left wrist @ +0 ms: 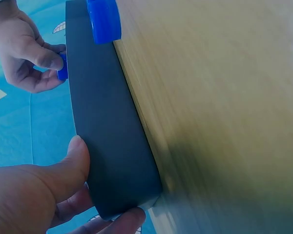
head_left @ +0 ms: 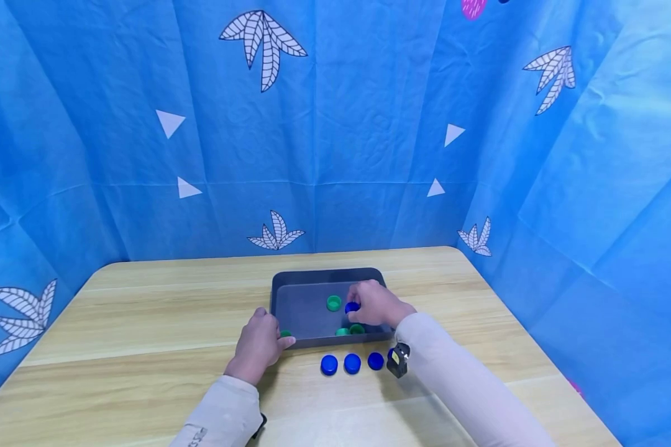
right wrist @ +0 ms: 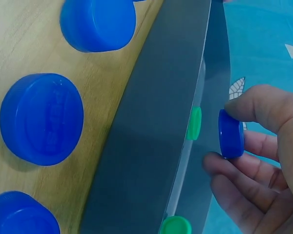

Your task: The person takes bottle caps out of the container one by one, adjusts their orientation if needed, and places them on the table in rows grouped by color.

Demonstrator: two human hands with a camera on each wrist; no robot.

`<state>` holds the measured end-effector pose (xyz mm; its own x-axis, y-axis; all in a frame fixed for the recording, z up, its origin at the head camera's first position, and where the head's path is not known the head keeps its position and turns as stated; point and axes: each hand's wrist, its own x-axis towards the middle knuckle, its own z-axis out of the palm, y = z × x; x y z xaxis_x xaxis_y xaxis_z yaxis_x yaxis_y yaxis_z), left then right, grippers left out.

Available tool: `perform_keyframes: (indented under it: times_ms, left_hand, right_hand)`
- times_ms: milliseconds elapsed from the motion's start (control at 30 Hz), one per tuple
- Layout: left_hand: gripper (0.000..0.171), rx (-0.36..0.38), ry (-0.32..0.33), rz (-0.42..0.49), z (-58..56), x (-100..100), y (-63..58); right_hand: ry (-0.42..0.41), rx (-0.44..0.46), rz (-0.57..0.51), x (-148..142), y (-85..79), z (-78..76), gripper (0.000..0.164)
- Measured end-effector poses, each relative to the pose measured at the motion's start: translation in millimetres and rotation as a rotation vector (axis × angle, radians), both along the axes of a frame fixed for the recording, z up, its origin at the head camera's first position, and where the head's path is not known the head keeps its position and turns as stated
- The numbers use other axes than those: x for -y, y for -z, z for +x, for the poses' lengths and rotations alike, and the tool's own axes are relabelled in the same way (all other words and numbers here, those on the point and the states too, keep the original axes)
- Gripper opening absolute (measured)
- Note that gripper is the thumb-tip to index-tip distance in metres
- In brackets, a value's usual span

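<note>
My right hand [head_left: 373, 303] pinches a blue bottle cap [right wrist: 231, 134] between thumb and fingers, over the right part of a dark grey tray [head_left: 307, 292]. At the tray's near left corner my left hand [head_left: 259, 343] grips the wall, thumb on the near side and fingers around the corner, as the left wrist view [left wrist: 122, 161] shows. Inside the tray lie several green caps, one near the middle [head_left: 333, 303] and others along the near wall [head_left: 356, 329]. The left hand partly hides one green cap [head_left: 285, 334].
In front of the tray, several blue caps [head_left: 352, 364] stand in a row on the wooden table [head_left: 173, 323]; the right wrist partly covers the rightmost. A blue patterned cloth [head_left: 358, 124] hangs behind the table and along its sides.
</note>
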<state>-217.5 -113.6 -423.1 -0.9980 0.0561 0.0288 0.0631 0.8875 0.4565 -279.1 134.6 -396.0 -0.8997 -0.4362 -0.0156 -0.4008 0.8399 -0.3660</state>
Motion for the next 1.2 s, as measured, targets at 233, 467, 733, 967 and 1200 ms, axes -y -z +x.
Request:
perform_keyframes:
  times_ms: [233, 467, 733, 967, 1200]
  left_hand:
    - [0.036, 0.000, -0.006, 0.000, 0.1, -0.6, -1.4]
    - [0.036, -0.005, -0.005, -0.001, 0.7, -0.7, -3.3]
    - [0.037, -0.004, -0.003, -0.008, -0.2, -0.7, -3.7]
    - [0.036, 0.009, -0.011, -0.007, -1.0, -0.8, -3.0]
    - [0.036, 0.010, -0.003, -0.015, 0.1, -1.3, -3.4]
  right_hand:
    - [-0.020, -0.017, 0.015, -0.2, -1.6, 2.2, 0.025]
    - [-0.044, -0.026, 0.019, -0.4, -5.5, 6.9, 0.025]
    - [-0.061, -0.025, 0.020, -0.9, -7.7, 9.0, 0.024]
    - [-0.086, -0.024, 0.008, -2.4, -8.3, 12.3, 0.021]
    - [-0.097, -0.023, 0.018, -4.5, -8.8, 17.7, 0.021]
